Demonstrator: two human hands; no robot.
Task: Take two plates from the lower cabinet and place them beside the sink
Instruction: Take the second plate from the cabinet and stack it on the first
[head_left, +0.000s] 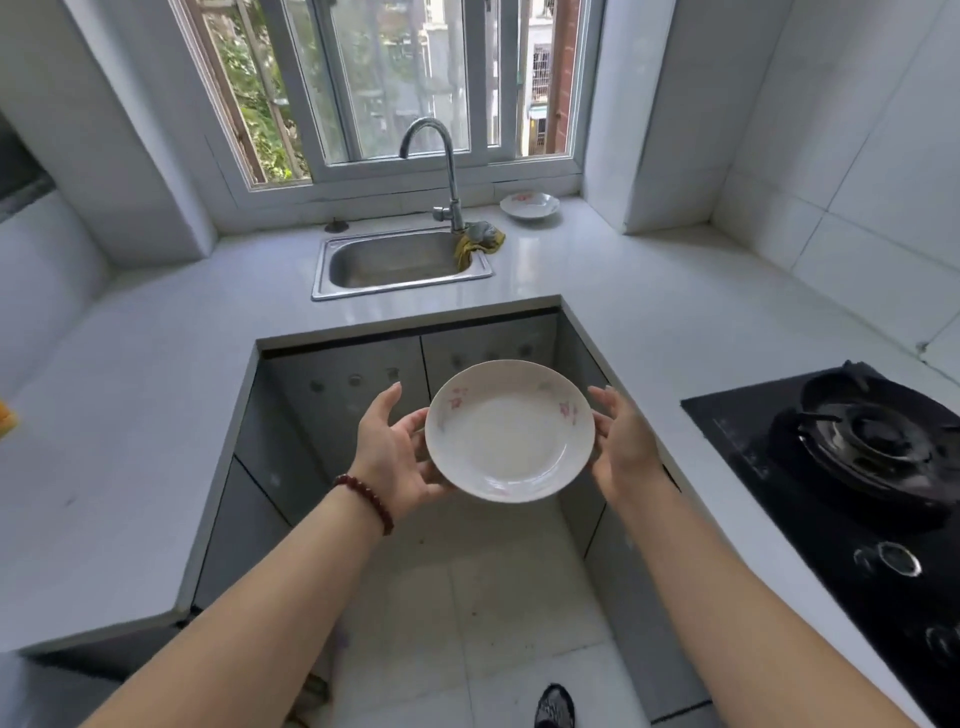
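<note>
A white plate with faint pink flowers (509, 431) is held level in front of me, above the floor and below the counter edge. My left hand (396, 447) cups its left rim from beneath. My right hand (621, 441) touches its right rim with fingers spread. A second flowered plate (530, 203) rests on the white counter to the right of the steel sink (402, 291), near the window sill. The grey lower cabinet doors (343, 384) under the sink look closed.
A curved tap (449, 171) stands behind the sink, with a yellow and grey cloth (480, 240) draped over its right rim. A black gas hob (852, 467) fills the counter at right. White counters (130, 415) wrap around both sides. A dark shoe (555, 706) shows on the tiled floor.
</note>
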